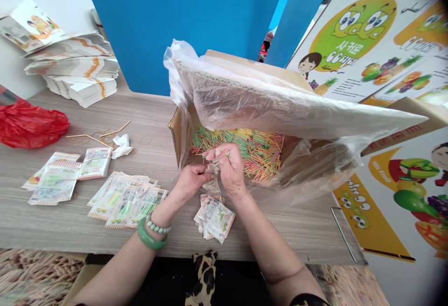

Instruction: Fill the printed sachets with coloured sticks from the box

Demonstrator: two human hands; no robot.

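My left hand [192, 180] is closed on the edge of a small clear printed packet [212, 184], whose lower part hangs between my hands. Just above it, my right hand [230, 168] pinches a few thin coloured sticks [224, 154]; their exact number is hidden by the fingers. Behind both hands, a cardboard box lined with clear plastic holds many loose sticks [252, 149] in green, yellow, orange and pink. Below my hands lies a small pile of flat packets [216, 218]. To the left, overlapping packets with coloured sticks inside [128, 199] are spread on the table.
Further left lie more packets [58, 180], a banded bundle [95, 162], a crumpled tissue [122, 146] and a red plastic bag [31, 124]. Folded cartons [79, 70] are stacked at the back left. The plastic liner [280, 105] drapes over the box; printed cartons [350, 39] stand right.
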